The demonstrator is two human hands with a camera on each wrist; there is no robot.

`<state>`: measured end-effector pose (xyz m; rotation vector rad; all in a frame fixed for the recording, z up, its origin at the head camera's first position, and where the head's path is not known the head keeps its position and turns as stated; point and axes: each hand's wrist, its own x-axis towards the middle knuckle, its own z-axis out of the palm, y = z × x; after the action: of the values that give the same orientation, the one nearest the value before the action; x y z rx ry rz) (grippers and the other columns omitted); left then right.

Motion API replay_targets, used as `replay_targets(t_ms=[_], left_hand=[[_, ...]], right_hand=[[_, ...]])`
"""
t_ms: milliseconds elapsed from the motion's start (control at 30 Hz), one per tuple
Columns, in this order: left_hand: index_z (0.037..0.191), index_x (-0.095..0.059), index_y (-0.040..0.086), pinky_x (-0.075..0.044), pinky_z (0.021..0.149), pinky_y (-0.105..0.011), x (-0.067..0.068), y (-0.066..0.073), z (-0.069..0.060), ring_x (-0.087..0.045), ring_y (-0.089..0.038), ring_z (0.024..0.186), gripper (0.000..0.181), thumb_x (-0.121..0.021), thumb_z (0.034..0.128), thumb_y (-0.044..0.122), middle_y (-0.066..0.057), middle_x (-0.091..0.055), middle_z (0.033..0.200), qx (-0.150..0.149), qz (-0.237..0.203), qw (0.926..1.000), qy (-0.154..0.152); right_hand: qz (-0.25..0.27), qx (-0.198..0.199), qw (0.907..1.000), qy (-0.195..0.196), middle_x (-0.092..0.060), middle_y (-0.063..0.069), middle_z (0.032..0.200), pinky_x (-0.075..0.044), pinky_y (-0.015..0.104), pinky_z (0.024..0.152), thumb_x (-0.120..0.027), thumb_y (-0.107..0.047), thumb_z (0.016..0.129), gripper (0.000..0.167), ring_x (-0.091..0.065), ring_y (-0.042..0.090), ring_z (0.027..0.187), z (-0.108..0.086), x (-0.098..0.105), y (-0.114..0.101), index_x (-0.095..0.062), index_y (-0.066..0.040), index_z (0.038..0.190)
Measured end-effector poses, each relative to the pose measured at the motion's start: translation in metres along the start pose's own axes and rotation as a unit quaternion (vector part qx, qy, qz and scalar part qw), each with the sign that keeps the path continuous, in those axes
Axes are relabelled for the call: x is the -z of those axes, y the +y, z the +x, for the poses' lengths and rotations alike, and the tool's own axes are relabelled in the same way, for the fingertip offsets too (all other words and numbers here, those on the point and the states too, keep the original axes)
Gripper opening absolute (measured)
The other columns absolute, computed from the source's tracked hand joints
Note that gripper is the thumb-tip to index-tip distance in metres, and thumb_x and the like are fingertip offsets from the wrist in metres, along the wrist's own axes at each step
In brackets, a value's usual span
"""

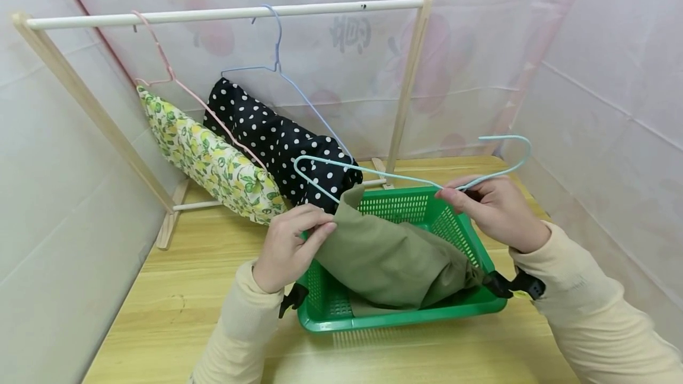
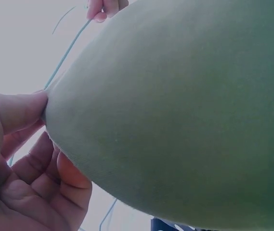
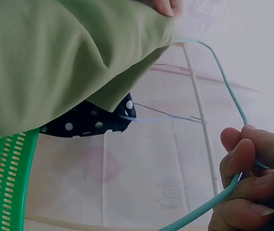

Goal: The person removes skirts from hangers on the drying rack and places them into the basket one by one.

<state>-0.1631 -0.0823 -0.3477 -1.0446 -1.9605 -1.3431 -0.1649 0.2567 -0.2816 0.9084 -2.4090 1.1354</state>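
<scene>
My left hand pinches the edge of an olive-green piece of cloth between thumb and fingers. In the left wrist view that cloth spreads wide from the pinch, hiding much behind it. My right hand grips a light turquoise hanger at its neck, hook pointing up and right. The hanger's far corner reaches left past the cloth's raised edge, and its lower wire disappears at the cloth. In the right wrist view the fingers curl round the hanger. Most of the cloth lies in a green basket.
Behind stands a rack with a white rail and wooden legs. A lemon-print cloth hangs there on a pink hanger, and a black polka-dot cloth on a blue hanger. Pale curtains surround the wooden table.
</scene>
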Motion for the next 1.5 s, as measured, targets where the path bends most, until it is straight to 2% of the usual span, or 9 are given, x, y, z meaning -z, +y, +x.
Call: replay_targets(t_ms=[267,467,700,800,1000,1500], left_hand=[[0.090,-0.073,0.006,-0.046,0.061,-0.017,-0.001,-0.001,0.000,-0.059,-0.009,0.072,0.005,-0.069,0.0879,0.004,-0.002,-0.068,0.085,-0.005,-0.003,1.0000,0.003],[0.090,-0.073,0.005,-0.047,0.062,-0.017,-0.001,0.000,0.001,-0.060,-0.010,0.073,0.006,-0.069,0.0869,0.003,-0.002,-0.068,0.086,-0.007,-0.005,1.0000,0.004],[0.092,-0.073,0.005,-0.046,0.061,-0.017,0.000,0.001,0.000,-0.060,-0.010,0.073,0.007,-0.070,0.0863,0.002,-0.003,-0.069,0.087,-0.004,-0.001,1.0000,0.006],[0.092,-0.073,0.005,-0.046,0.061,-0.017,0.000,0.000,0.000,-0.060,-0.010,0.072,0.007,-0.070,0.0865,0.002,-0.003,-0.069,0.087,-0.003,-0.002,1.0000,0.006],[0.091,-0.073,0.005,-0.046,0.061,-0.017,0.000,-0.001,0.000,-0.059,-0.009,0.071,0.007,-0.069,0.0865,0.001,-0.002,-0.069,0.086,-0.004,-0.005,1.0000,0.005],[0.091,-0.073,0.006,-0.045,0.060,-0.017,0.000,-0.002,0.000,-0.056,-0.008,0.068,0.005,-0.068,0.0891,0.005,-0.001,-0.068,0.085,-0.006,-0.008,0.9999,-0.003]], right_hand=[[-0.011,0.009,0.9997,0.019,-0.057,-0.004,0.062,-0.030,0.021,0.039,-0.062,0.008,0.088,0.021,-0.028,0.007,0.037,-0.002,0.004,0.004,-0.074,-0.009,0.092],[-0.009,-0.003,0.9997,0.022,-0.059,0.001,0.064,-0.033,0.024,0.043,-0.061,0.008,0.089,0.018,-0.032,0.007,0.041,-0.002,0.007,0.004,-0.073,-0.005,0.093],[-0.016,-0.015,0.9993,0.030,-0.057,0.001,0.063,-0.029,0.025,0.041,-0.061,0.005,0.091,0.020,-0.032,0.007,0.043,-0.002,0.011,0.004,-0.074,-0.010,0.092],[-0.015,-0.018,0.9991,0.034,-0.057,0.000,0.063,-0.028,0.025,0.040,-0.060,0.005,0.091,0.020,-0.033,0.007,0.044,-0.002,0.011,0.004,-0.074,-0.010,0.091],[-0.014,-0.019,0.9986,0.047,-0.059,0.000,0.064,-0.030,0.026,0.041,-0.060,0.005,0.091,0.016,-0.044,0.008,0.051,-0.003,0.012,0.005,-0.074,-0.005,0.092],[-0.009,-0.029,0.9969,0.072,-0.060,0.004,0.063,-0.035,0.025,0.044,-0.061,0.004,0.091,0.015,-0.048,0.009,0.053,-0.004,0.012,0.007,-0.074,-0.003,0.090]])
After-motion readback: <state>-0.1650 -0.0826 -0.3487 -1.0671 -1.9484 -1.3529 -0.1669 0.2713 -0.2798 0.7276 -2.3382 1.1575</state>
